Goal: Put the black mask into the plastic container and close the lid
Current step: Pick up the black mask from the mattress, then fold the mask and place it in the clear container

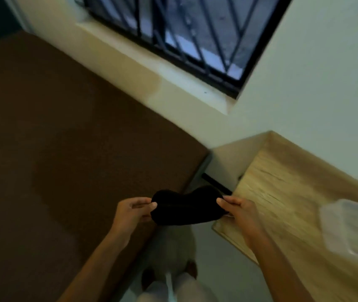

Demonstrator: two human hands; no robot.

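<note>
While stretching the mask (pixel 186 207) flat, likely for packing | left hand (pixel 130 211) and right hand (pixel 240 211) fingers are pinching its ends | container (pixel 352 231) is waiting apart on the desk (pixel 282 192)

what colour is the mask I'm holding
Plain black, no visible pattern; the mask shows in the head view.

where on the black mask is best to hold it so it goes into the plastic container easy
Hold the black mask by its two narrow ends, coming in from each side, as the left hand and right hand do now with a fingertip grip. It looks soft and wider than tall, so end holds likely keep it stretched flat for lowering into the plastic container on the wooden table.
</note>
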